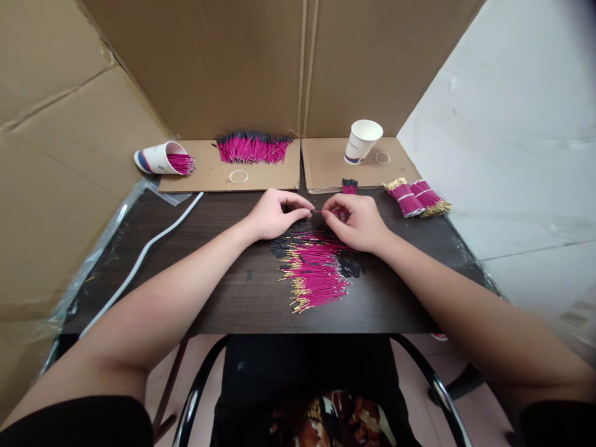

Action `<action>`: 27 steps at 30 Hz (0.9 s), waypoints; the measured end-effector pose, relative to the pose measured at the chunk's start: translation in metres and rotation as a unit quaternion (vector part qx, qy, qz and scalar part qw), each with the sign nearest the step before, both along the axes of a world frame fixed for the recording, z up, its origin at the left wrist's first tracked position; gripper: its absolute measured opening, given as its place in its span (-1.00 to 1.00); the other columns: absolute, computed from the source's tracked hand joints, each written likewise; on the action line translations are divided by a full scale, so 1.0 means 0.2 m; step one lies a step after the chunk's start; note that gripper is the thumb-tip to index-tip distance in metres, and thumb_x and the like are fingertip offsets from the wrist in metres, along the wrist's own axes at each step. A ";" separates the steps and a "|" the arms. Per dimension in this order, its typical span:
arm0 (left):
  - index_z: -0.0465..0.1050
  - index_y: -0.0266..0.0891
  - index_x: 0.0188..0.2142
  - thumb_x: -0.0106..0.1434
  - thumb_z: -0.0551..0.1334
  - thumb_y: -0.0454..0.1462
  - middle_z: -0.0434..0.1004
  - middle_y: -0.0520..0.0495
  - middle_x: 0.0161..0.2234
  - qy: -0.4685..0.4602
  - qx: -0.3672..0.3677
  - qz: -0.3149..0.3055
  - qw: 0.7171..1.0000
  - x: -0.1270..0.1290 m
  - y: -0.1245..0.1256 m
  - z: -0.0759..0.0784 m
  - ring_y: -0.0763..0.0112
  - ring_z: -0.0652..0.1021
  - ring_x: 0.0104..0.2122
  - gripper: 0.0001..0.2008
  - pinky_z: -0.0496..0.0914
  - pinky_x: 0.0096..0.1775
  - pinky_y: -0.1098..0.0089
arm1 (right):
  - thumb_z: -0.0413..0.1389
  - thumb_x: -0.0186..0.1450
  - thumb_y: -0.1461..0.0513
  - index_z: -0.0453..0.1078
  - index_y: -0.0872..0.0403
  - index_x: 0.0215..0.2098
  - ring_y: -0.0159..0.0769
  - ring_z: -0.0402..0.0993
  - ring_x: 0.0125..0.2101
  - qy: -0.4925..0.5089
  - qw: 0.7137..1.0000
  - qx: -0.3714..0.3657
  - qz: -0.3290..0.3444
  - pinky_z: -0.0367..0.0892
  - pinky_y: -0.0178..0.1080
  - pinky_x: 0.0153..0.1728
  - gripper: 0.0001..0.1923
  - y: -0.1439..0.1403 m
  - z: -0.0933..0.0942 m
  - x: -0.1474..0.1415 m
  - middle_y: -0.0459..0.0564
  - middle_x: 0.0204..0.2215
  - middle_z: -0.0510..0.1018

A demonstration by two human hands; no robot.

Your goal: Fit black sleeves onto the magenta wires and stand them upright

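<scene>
Above the middle of the table, my right hand [357, 221] pinches a thin magenta wire [320, 212] that points left. My left hand [275, 214] is closed at the wire's other end, fingertips on a small black sleeve, mostly hidden by the fingers. Just below both hands lies a pile of magenta wires [319, 273] with gold tips on the left and silvery tips on the right. Loose black sleeves [350, 267] lie to the right of the pile, and more black sleeves [279, 247] to its left. Beyond my right hand sits a small group of black-capped wires [349, 186].
On the cardboard at the back lie a row of capped wires [254, 149], a rubber band [239, 176] and a tipped paper cup [156, 158] holding wires. An upright paper cup [363, 141] stands right, near banded wire bundles [416, 197]. A white cable [149, 248] crosses the left side.
</scene>
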State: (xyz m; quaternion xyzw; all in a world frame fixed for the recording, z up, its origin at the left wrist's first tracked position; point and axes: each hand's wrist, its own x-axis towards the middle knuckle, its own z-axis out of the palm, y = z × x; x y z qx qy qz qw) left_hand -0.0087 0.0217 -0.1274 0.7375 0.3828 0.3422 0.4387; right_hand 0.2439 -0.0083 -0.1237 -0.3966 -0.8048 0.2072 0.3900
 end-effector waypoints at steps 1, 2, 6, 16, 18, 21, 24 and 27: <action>0.80 -0.25 -0.07 0.36 0.47 -0.14 0.82 -0.20 -0.17 0.001 -0.001 0.001 1.000 0.00 0.00 0.00 0.15 0.77 -0.16 -0.74 0.62 0.02 0.13 | 0.23 0.42 0.22 0.54 0.03 -0.28 -0.23 0.48 -0.48 -0.002 1.000 -0.006 -0.003 0.38 -0.17 -0.37 -0.90 0.00 0.00 0.00 -0.05 -0.44 0.65; 0.80 -0.25 -0.07 0.36 0.48 -0.14 0.82 -0.20 -0.17 0.003 -0.001 0.001 1.000 0.00 0.00 0.00 0.15 0.77 -0.15 -0.74 0.62 0.02 0.13 | 0.23 0.42 0.22 0.54 0.02 -0.28 -0.23 0.47 -0.48 -0.004 1.000 -0.010 -0.005 0.38 -0.17 -0.36 -0.90 0.00 0.00 0.00 -0.04 -0.44 0.65; 0.80 -0.24 -0.07 0.36 0.48 -0.14 0.82 -0.20 -0.16 0.005 -0.001 0.000 1.000 0.00 -0.01 0.01 0.14 0.77 -0.14 -0.74 0.62 0.03 0.13 | 0.23 0.42 0.21 0.54 0.02 -0.28 -0.22 0.48 -0.47 -0.005 1.000 -0.012 -0.005 0.40 -0.15 -0.34 -0.89 -0.01 0.01 -0.01 -0.04 -0.43 0.65; 0.80 -0.25 -0.07 0.37 0.47 -0.15 0.82 -0.21 -0.16 0.006 -0.001 -0.008 1.000 0.00 -0.01 0.01 0.14 0.77 -0.14 -0.74 0.62 0.03 0.14 | 0.23 0.42 0.21 0.55 0.03 -0.27 -0.28 0.37 -0.54 0.002 1.000 -0.004 -0.002 0.31 -0.20 -0.43 -0.90 0.00 0.00 0.01 -0.09 -0.50 0.56; 0.80 -0.25 -0.08 0.36 0.47 -0.15 0.82 -0.20 -0.16 0.006 0.001 -0.009 1.000 0.00 -0.01 0.01 0.14 0.77 -0.14 -0.75 0.62 0.03 0.13 | 0.23 0.42 0.21 0.55 0.03 -0.27 -0.28 0.37 -0.55 0.000 1.000 -0.009 -0.005 0.31 -0.20 -0.43 -0.90 0.00 0.00 0.00 -0.09 -0.50 0.56; 0.80 -0.24 -0.08 0.36 0.47 -0.14 0.82 -0.20 -0.15 0.007 0.000 -0.008 1.000 0.00 -0.01 0.01 0.13 0.77 -0.14 -0.75 0.62 0.04 0.12 | 0.23 0.43 0.20 0.54 0.02 -0.27 -0.27 0.39 -0.53 -0.005 1.000 -0.014 -0.004 0.32 -0.19 -0.42 -0.89 0.00 0.00 0.00 -0.07 -0.47 0.60; 0.80 -0.24 -0.08 0.36 0.48 -0.14 0.82 -0.20 -0.15 0.005 0.002 -0.009 1.000 0.00 -0.01 0.01 0.13 0.77 -0.14 -0.75 0.62 0.05 0.11 | 0.22 0.44 0.21 0.54 0.02 -0.27 -0.26 0.41 -0.52 -0.002 1.000 -0.007 0.004 0.34 -0.18 -0.40 -0.89 -0.01 0.00 -0.01 -0.08 -0.47 0.61; 0.81 -0.24 -0.08 0.36 0.48 -0.13 0.82 -0.20 -0.15 0.009 0.001 -0.008 1.000 0.00 -0.01 0.02 0.12 0.77 -0.13 -0.74 0.62 0.06 0.11 | 0.22 0.44 0.21 0.54 0.02 -0.27 -0.25 0.42 -0.51 -0.005 1.000 -0.010 0.002 0.35 -0.17 -0.39 -0.89 -0.01 0.00 -0.01 -0.07 -0.46 0.62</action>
